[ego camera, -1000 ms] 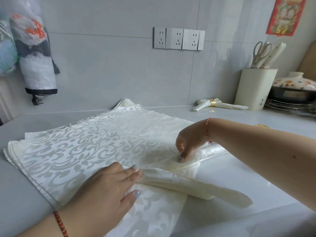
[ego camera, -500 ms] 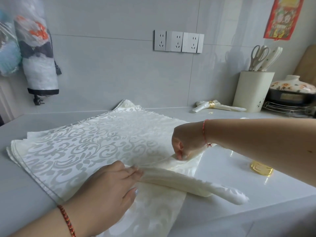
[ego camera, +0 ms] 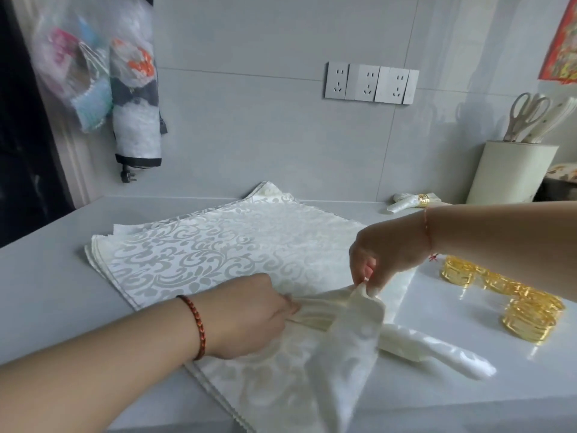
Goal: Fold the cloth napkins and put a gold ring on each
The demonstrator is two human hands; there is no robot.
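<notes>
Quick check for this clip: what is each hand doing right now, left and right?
Left hand: fingers straight, pressing the rolled part of the napkin flat on the counter; holds nothing.
Right hand: pinching a raised corner of the same napkin.

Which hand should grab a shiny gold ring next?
Probably the right hand: the gold openwork napkin rings sit on the counter beside it. The left hand is pressing the rolled white damask napkin flat, farther from them.

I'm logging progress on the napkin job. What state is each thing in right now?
Top napkin: partly folded, edge lifted.
Napkin stack: flat, unfolded.
Finished napkin: rolled, ringed.
Gold rings: loose on counter.
Left hand: pressing the fold.
Right hand: pinching the lifted edge.
</notes>
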